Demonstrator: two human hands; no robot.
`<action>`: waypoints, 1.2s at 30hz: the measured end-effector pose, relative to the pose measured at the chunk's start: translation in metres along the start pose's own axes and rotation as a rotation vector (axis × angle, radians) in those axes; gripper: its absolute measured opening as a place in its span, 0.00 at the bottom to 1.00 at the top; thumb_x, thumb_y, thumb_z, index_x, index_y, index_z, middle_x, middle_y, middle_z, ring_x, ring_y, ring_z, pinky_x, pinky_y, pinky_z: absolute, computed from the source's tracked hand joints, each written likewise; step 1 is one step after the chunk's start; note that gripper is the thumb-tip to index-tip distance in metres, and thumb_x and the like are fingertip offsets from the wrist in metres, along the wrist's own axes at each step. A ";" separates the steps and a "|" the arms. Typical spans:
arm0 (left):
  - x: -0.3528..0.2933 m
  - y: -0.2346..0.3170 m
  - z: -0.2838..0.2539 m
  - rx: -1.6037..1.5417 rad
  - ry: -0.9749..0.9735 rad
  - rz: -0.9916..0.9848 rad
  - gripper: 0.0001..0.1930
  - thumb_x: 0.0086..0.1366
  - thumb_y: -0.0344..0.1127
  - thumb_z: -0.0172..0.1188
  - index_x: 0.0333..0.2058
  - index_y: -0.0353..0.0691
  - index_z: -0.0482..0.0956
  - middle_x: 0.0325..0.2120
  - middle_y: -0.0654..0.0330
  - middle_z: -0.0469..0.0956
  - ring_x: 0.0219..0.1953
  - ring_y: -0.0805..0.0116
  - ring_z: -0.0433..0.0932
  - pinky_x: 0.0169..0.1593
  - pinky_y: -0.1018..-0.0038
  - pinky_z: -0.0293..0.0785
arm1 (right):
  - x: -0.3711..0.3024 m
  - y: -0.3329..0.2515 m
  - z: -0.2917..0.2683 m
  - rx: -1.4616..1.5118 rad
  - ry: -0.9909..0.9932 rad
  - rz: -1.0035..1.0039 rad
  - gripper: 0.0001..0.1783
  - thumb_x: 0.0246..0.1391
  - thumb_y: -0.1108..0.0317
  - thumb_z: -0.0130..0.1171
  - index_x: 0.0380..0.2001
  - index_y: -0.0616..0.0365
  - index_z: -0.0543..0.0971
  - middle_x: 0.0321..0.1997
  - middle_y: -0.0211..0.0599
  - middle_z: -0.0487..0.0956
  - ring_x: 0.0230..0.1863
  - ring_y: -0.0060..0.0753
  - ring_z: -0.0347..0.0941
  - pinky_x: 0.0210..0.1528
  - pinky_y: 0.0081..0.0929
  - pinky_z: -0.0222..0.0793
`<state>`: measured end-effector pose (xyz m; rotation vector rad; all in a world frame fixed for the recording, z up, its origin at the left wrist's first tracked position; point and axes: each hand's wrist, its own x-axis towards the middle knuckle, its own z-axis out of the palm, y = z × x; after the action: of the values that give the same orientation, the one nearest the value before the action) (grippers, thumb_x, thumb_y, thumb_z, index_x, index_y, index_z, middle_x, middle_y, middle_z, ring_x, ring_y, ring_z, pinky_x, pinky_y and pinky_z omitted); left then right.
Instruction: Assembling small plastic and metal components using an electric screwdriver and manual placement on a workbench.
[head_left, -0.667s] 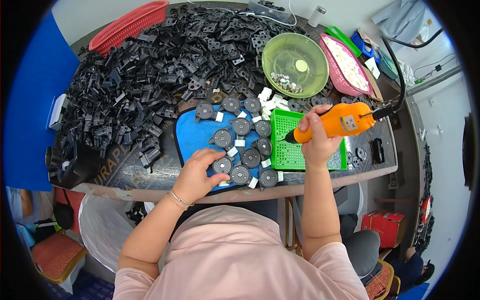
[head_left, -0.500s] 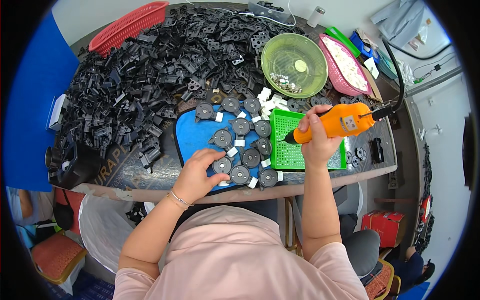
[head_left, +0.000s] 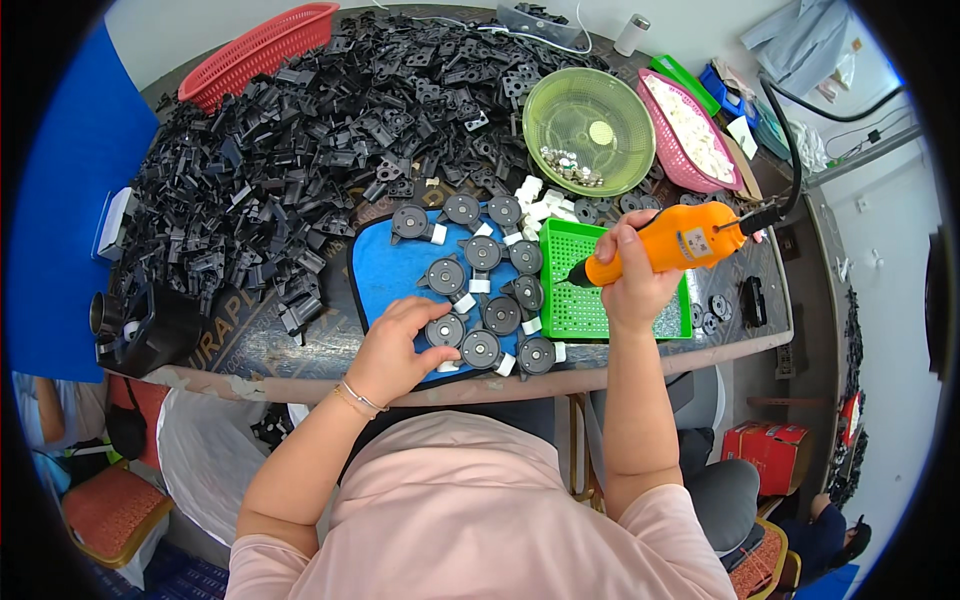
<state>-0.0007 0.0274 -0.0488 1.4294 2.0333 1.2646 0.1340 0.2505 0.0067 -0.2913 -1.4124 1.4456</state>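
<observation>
My right hand (head_left: 640,285) is wrapped round an orange electric screwdriver (head_left: 685,240). Its black tip points left over a shallow green tray (head_left: 575,335), where small shiny pieces lie near the hand. On a blue mat (head_left: 385,265) several black round plastic parts (head_left: 483,252) with white tabs stand in rough rows. My left hand (head_left: 395,345) rests at the mat's near left corner, its thumb and fingers curled round one black round part (head_left: 446,330). The palm side of that hand is hidden.
A large heap of black plastic brackets (head_left: 290,160) covers the table's left and back. Behind the tray stand a green colander (head_left: 630,100) with small metal pieces and a pink basket (head_left: 725,178) of white parts. A black cable (head_left: 795,150) runs up from the screwdriver.
The screwdriver has shifted very slightly to the left and its cable has swung a little. My left hand has stayed in place on the round part.
</observation>
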 end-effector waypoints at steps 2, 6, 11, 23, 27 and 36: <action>0.000 0.000 0.000 0.001 0.001 0.002 0.26 0.43 0.35 0.72 0.42 0.33 0.76 0.39 0.53 0.77 0.43 0.53 0.73 0.48 0.67 0.70 | 0.001 0.000 -0.001 0.006 0.017 0.016 0.14 0.49 0.81 0.53 0.39 0.59 0.67 0.30 0.38 0.71 0.22 0.26 0.68 0.27 0.24 0.66; -0.002 -0.002 0.001 0.003 0.013 0.005 0.26 0.43 0.35 0.71 0.43 0.34 0.76 0.40 0.52 0.76 0.44 0.53 0.73 0.49 0.67 0.69 | 0.002 -0.028 0.009 0.152 0.030 -0.006 0.13 0.50 0.78 0.52 0.40 0.58 0.67 0.32 0.38 0.71 0.22 0.27 0.66 0.28 0.26 0.66; -0.002 -0.002 0.000 0.002 -0.018 -0.028 0.27 0.44 0.35 0.72 0.45 0.36 0.77 0.42 0.51 0.76 0.47 0.54 0.74 0.52 0.67 0.69 | -0.019 -0.048 0.049 0.307 -0.240 -0.008 0.12 0.50 0.74 0.55 0.39 0.59 0.68 0.34 0.41 0.70 0.22 0.27 0.68 0.27 0.26 0.69; -0.006 -0.007 0.003 0.044 0.027 0.083 0.26 0.46 0.36 0.70 0.45 0.34 0.74 0.41 0.52 0.76 0.45 0.52 0.72 0.49 0.66 0.68 | -0.055 -0.016 0.093 0.183 -0.452 0.095 0.13 0.46 0.83 0.55 0.36 0.62 0.67 0.32 0.41 0.70 0.24 0.25 0.70 0.27 0.21 0.71; -0.003 -0.008 0.004 0.037 0.020 0.099 0.27 0.46 0.36 0.70 0.45 0.34 0.74 0.41 0.52 0.76 0.44 0.52 0.72 0.49 0.66 0.69 | -0.055 -0.016 0.092 0.185 -0.454 0.069 0.13 0.46 0.83 0.55 0.35 0.61 0.67 0.32 0.41 0.70 0.24 0.24 0.70 0.27 0.20 0.70; -0.005 -0.004 0.002 -0.036 0.030 0.052 0.28 0.44 0.35 0.71 0.46 0.36 0.75 0.43 0.52 0.75 0.45 0.53 0.72 0.50 0.67 0.68 | -0.045 -0.025 0.083 0.314 -0.389 0.123 0.12 0.49 0.78 0.57 0.36 0.62 0.67 0.33 0.43 0.71 0.21 0.27 0.69 0.27 0.26 0.71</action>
<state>0.0007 0.0237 -0.0540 1.4640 1.9944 1.3439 0.1023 0.1611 0.0293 0.1129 -1.4588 1.8708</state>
